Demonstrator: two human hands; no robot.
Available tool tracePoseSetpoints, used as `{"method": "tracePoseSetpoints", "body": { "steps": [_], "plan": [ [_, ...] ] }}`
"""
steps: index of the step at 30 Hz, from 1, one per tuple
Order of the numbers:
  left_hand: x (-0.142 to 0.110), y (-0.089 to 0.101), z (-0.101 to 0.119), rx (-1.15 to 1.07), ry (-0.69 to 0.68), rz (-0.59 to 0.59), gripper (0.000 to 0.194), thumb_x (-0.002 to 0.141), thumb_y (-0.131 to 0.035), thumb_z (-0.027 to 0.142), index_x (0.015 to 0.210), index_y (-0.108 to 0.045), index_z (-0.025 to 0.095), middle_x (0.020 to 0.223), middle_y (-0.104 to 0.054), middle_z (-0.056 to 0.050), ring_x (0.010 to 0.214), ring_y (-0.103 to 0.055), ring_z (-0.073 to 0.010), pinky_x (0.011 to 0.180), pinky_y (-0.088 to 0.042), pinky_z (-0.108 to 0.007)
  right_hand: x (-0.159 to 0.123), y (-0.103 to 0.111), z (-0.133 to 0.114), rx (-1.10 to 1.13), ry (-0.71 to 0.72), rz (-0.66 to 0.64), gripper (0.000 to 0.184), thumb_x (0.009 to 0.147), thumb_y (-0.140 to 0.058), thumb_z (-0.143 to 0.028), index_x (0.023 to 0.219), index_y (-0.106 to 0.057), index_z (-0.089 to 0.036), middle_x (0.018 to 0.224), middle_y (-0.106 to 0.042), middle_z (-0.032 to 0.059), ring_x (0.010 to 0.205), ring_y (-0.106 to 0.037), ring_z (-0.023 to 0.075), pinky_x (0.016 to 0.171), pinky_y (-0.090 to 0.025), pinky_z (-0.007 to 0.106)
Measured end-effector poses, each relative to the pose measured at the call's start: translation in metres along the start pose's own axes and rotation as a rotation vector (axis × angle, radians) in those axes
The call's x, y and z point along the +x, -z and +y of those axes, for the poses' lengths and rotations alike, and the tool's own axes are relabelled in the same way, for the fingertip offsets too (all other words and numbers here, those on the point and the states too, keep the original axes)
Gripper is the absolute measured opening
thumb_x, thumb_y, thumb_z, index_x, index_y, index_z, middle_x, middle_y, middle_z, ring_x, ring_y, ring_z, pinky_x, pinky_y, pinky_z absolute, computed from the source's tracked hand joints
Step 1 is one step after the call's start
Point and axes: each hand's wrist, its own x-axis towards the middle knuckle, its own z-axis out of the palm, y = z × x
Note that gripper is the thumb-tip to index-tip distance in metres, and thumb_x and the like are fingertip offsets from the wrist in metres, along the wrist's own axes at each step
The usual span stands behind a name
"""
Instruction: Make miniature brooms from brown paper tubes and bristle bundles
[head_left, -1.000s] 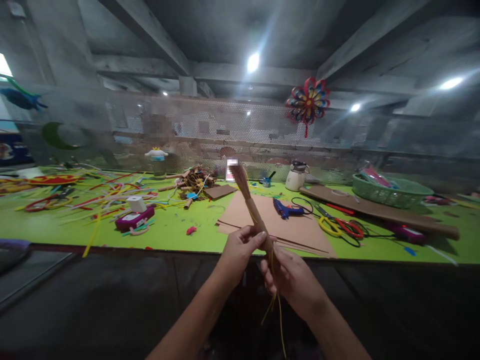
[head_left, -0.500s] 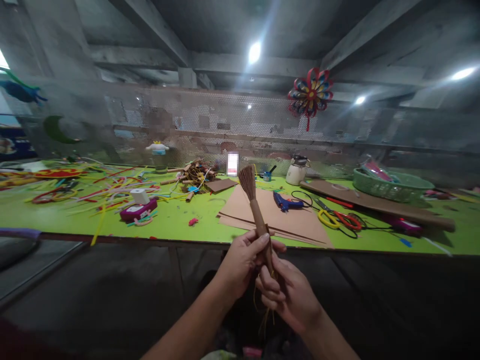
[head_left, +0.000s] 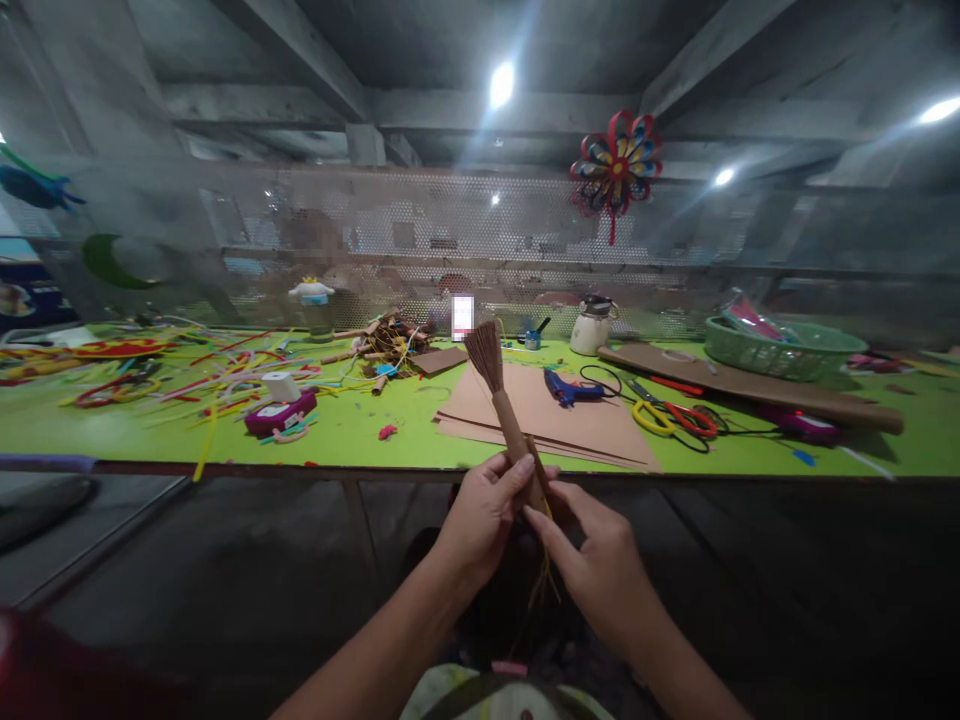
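Grey concrete beams (head_left: pixel 495 108) span the room above a perforated screen (head_left: pixel 480 225) and a green counter (head_left: pixel 360 440). Taken from the hands, a green basket (head_left: pixel 795 352) sits at two o'clock and brown sheets (head_left: pixel 525 405) lie at twelve. Left hand (head_left: pixel 484 510) wraps thumb and fingers around the tube-like handle of a bristled brush (head_left: pixel 510 420), tilted toward eleven; right hand (head_left: pixel 592 535), partly curled, grips its lower end. Blue glue gun (head_left: pixel 571 390) rests at one.
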Motion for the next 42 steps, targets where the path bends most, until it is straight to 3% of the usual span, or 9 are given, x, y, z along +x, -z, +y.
{"method": "tracePoseSetpoints", "body": {
  "steps": [4, 8, 12, 17, 24, 30, 35, 39, 42],
  "plan": [
    [-0.004, -0.003, 0.001, -0.033, -0.038, 0.069, 0.029, 0.072, -0.070, 0.033, 0.090, -0.059, 0.013, 0.081, -0.068, -0.006, 0.061, -0.062, -0.0124, 0.053, -0.046, -0.020, -0.004, -0.016, 0.003, 0.094, -0.055, 0.005, 0.022, 0.085, -0.053, -0.030, 0.103, -0.060, -0.021, 0.081, -0.064, 0.0055, 0.069, -0.058, 0.0186, 0.063, -0.045, 0.027],
    [-0.010, -0.007, 0.004, -0.026, -0.023, 0.054, 0.040, 0.075, -0.065, 0.041, 0.106, -0.053, 0.018, 0.080, -0.068, -0.004, 0.048, -0.058, -0.0117, 0.036, -0.039, -0.018, -0.004, -0.018, 0.000, 0.348, -0.255, -0.075, 0.036, 0.085, -0.053, -0.039, 0.114, -0.056, -0.019, 0.061, -0.053, -0.0012, 0.048, -0.043, 0.0104, 0.044, -0.034, 0.022],
    [-0.012, -0.008, 0.006, -0.033, -0.042, 0.002, 0.029, 0.079, -0.060, 0.042, 0.093, -0.053, 0.018, 0.080, -0.067, -0.004, 0.049, -0.060, -0.0131, 0.034, -0.041, -0.019, -0.002, -0.014, -0.004, 0.707, -0.429, -0.158, 0.044, 0.082, -0.058, -0.043, 0.117, -0.051, -0.019, 0.059, -0.049, -0.0043, 0.042, -0.034, 0.0055, 0.038, -0.026, 0.018],
    [-0.013, -0.007, 0.007, -0.033, -0.035, -0.027, 0.030, 0.078, -0.060, 0.044, 0.085, -0.054, 0.015, 0.078, -0.065, -0.005, 0.051, -0.061, -0.0133, 0.035, -0.041, -0.019, -0.005, -0.015, -0.005, 0.874, -0.500, -0.150, 0.040, 0.078, -0.065, -0.040, 0.111, -0.055, -0.020, 0.061, -0.051, -0.0034, 0.041, -0.033, 0.0040, 0.037, -0.024, 0.017],
    [-0.015, -0.005, 0.007, -0.006, -0.024, -0.034, 0.031, 0.080, -0.056, 0.045, 0.084, -0.053, 0.015, 0.088, -0.066, -0.008, 0.046, -0.059, -0.0124, 0.034, -0.041, -0.021, -0.009, -0.021, -0.006, 0.692, -0.419, -0.121, 0.040, 0.081, -0.059, -0.042, 0.113, -0.056, -0.019, 0.056, -0.049, -0.0037, 0.041, -0.034, 0.0047, 0.037, -0.026, 0.017],
    [-0.014, -0.004, 0.007, -0.045, -0.117, -0.051, 0.031, 0.084, -0.055, 0.037, 0.109, -0.048, 0.021, 0.076, -0.065, -0.002, 0.056, -0.060, -0.0125, 0.043, -0.043, -0.018, -0.015, -0.028, -0.003, 0.377, -0.278, 0.051, 0.038, 0.081, -0.059, -0.040, 0.113, -0.059, -0.019, 0.058, -0.050, -0.0020, 0.048, -0.042, 0.0091, 0.041, -0.032, 0.020],
    [-0.012, -0.003, 0.006, -0.127, -0.158, -0.030, 0.013, 0.086, -0.053, 0.030, 0.089, -0.053, 0.017, 0.078, -0.064, -0.003, 0.080, -0.062, -0.0154, 0.067, -0.049, -0.023, -0.012, -0.025, -0.009, 0.365, -0.310, 0.072, 0.031, 0.080, -0.058, -0.042, 0.100, -0.063, -0.019, 0.057, -0.051, -0.0017, 0.047, -0.043, 0.0103, 0.041, -0.035, 0.021],
    [-0.010, -0.005, 0.004, -0.160, -0.170, 0.014, 0.017, 0.083, -0.058, 0.031, 0.093, -0.054, 0.017, 0.075, -0.063, -0.002, 0.085, -0.062, -0.0180, 0.074, -0.049, -0.028, -0.010, -0.024, -0.011, 0.412, -0.298, 0.069, 0.029, 0.080, -0.058, -0.039, 0.101, -0.061, -0.019, 0.066, -0.057, 0.0002, 0.056, -0.050, 0.0123, 0.050, -0.042, 0.022],
    [-0.009, -0.006, 0.003, -0.180, -0.167, 0.007, 0.019, 0.084, -0.057, 0.032, 0.095, -0.054, 0.018, 0.072, -0.061, -0.001, 0.087, -0.061, -0.0185, 0.075, -0.049, -0.029, -0.008, -0.027, -0.012, 0.452, -0.330, 0.098, 0.029, 0.079, -0.060, -0.039, 0.097, -0.061, -0.017, 0.059, -0.052, -0.0024, 0.050, -0.045, 0.0101, 0.044, -0.037, 0.020]
  ]
}}
